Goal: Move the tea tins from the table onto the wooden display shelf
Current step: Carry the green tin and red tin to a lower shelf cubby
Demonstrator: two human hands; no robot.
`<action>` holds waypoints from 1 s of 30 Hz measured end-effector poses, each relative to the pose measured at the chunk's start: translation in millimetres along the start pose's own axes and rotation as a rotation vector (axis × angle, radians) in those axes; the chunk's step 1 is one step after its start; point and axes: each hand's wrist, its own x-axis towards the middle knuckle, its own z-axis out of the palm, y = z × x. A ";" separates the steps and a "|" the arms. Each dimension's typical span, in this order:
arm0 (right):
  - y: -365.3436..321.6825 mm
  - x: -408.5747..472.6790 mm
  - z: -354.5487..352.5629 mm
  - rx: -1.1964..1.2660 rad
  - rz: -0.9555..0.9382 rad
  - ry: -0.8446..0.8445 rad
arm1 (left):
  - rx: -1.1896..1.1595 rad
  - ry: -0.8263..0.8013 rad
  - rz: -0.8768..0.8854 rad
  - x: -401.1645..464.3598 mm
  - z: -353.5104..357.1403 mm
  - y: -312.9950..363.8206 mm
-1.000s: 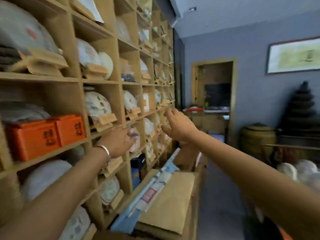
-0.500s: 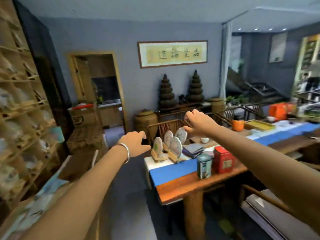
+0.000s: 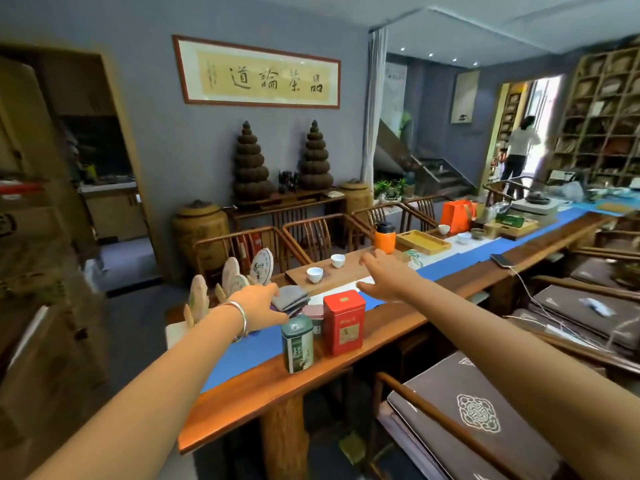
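A green tea tin (image 3: 298, 344) and a taller red tea tin (image 3: 344, 322) stand side by side near the front edge of the long wooden table (image 3: 391, 332), on the edge of its blue runner. My left hand (image 3: 260, 305), open and empty, hovers just behind and left of the green tin. Further back, above the runner to the right of the red tin, my right hand (image 3: 384, 276) is spread open with nothing in it. The wooden display shelf I was facing is out of view.
Round tea cakes on stands (image 3: 231, 279) and a stack of grey coasters (image 3: 290, 298) sit behind the tins. Two white cups (image 3: 314, 274) rest on a wooden tray. Chairs with cushions (image 3: 478, 414) line the table's near side. A person (image 3: 519, 152) stands by the far doorway.
My view has swung from the shelf on the left round to the table. Both hands have left the shelf and now reach out over the table near the two tins.
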 end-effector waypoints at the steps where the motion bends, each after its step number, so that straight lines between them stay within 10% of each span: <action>1: 8.5 6.3 10.0 0.008 -0.006 -0.022 | -0.002 -0.026 -0.005 11.3 8.5 1.5; 24: 119.4 257.3 267.3 -0.106 -0.078 -0.600 | -0.112 -0.298 -0.095 271.8 225.2 -86.3; 30: 131.3 276.8 304.6 -0.107 -0.245 -0.522 | -0.257 -0.247 -0.101 285.8 255.5 -88.5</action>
